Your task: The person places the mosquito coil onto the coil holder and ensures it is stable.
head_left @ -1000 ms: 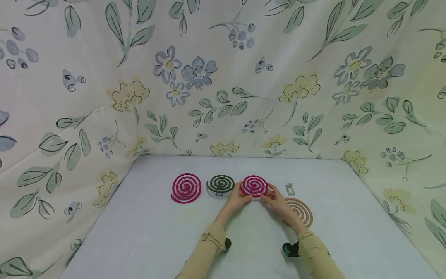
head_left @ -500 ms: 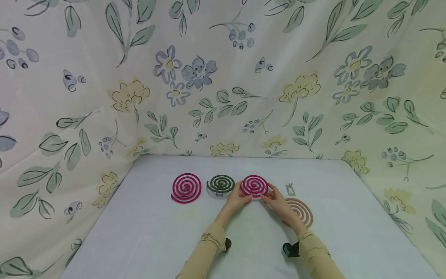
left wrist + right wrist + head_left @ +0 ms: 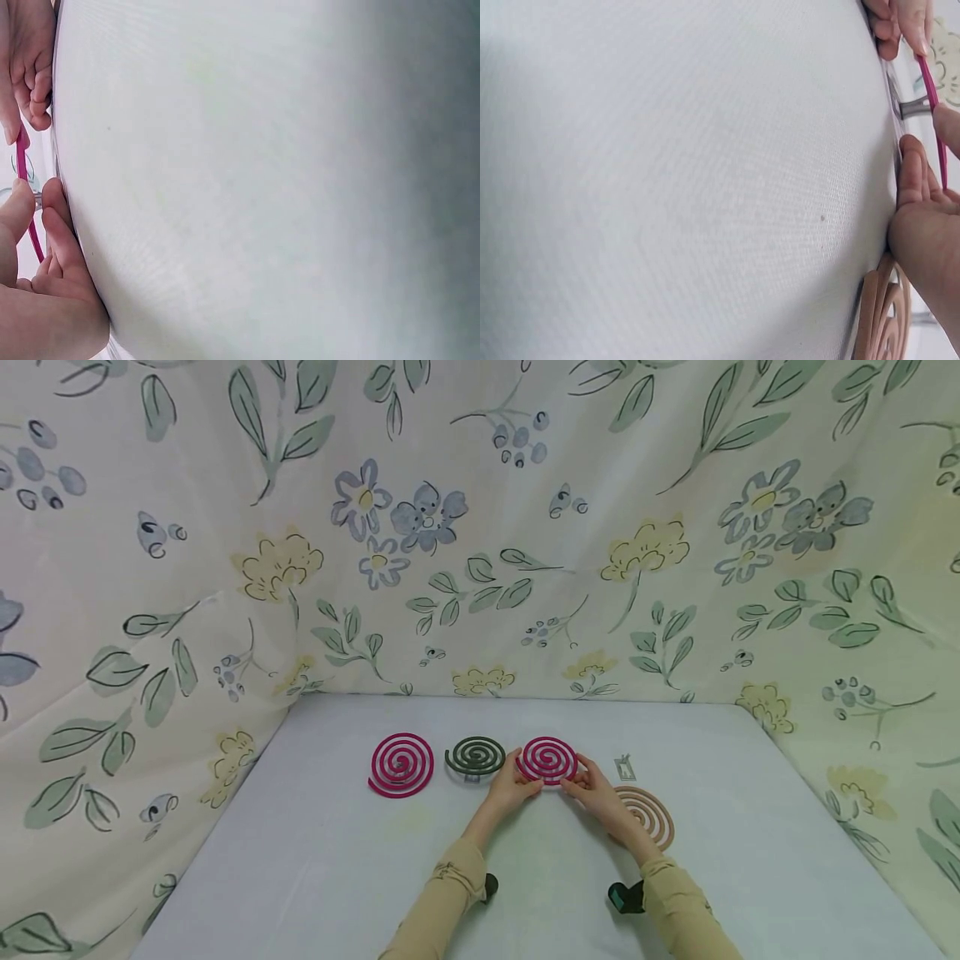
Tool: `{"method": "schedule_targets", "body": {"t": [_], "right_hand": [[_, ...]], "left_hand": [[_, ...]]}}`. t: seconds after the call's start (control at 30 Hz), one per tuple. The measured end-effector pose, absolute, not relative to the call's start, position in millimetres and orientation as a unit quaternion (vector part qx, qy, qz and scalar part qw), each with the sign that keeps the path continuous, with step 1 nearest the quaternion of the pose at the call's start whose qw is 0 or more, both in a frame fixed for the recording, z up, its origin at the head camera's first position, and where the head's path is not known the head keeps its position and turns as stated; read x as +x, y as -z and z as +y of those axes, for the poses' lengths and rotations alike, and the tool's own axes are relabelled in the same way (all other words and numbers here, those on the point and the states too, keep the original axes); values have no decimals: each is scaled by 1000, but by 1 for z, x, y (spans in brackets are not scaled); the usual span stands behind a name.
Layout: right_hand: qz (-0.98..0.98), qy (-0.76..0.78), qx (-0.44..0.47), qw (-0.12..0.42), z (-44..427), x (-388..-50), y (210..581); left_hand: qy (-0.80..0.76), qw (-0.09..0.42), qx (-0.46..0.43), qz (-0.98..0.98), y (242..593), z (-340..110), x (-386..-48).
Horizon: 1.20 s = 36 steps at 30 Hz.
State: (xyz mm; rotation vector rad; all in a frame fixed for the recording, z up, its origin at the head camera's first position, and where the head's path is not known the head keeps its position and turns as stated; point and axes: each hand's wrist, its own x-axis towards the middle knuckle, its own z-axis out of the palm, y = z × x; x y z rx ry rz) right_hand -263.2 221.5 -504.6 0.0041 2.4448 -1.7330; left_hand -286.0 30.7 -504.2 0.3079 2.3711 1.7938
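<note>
Both hands hold a magenta mosquito coil (image 3: pixel 549 761) near the back middle of the table. My left hand (image 3: pixel 513 785) pinches its left edge, and my right hand (image 3: pixel 597 791) pinches the right edge. In the right wrist view the coil (image 3: pixel 931 90) shows edge-on above a small metal stand (image 3: pixel 913 107); it seems to rest on this stand. Just left of my left hand, a dark green coil (image 3: pixel 476 755) sits raised on another stand (image 3: pixel 472 777). A brown coil (image 3: pixel 660 818) lies partly hidden under my right forearm.
At the far left is a second magenta coil (image 3: pixel 401 764). A small metal stand (image 3: pixel 625 767) lies on the white table (image 3: pixel 315 877), right of my right hand. Behind the table hangs a floral cloth (image 3: pixel 480 635). Wrist cameras (image 3: pixel 627 897) protrude beneath the sleeves.
</note>
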Motion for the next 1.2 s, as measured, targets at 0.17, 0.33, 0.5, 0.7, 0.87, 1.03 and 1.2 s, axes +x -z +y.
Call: {"method": "schedule_targets", "body": {"t": [0.17, 0.33, 0.5, 0.7, 0.87, 1.03, 1.2], "right_hand": [[811, 582, -30, 56, 221, -259, 504], [813, 577, 6, 79, 222, -262, 505], [812, 579, 10, 78, 222, -263, 507], [809, 584, 4, 68, 221, -263, 508], [805, 591, 4, 52, 220, -263, 510], [805, 591, 8, 40, 216, -262, 508], [821, 570, 15, 26, 213, -262, 507]], "left_hand": [[-603, 85, 96, 787, 506, 30, -286], [-606, 86, 95, 785, 506, 30, -285], [-605, 80, 99, 786, 506, 30, -283], [-602, 81, 94, 789, 505, 30, -281], [-608, 74, 99, 784, 504, 30, -281], [-606, 69, 96, 786, 506, 30, -280], [-600, 63, 100, 791, 504, 30, -279]]}}
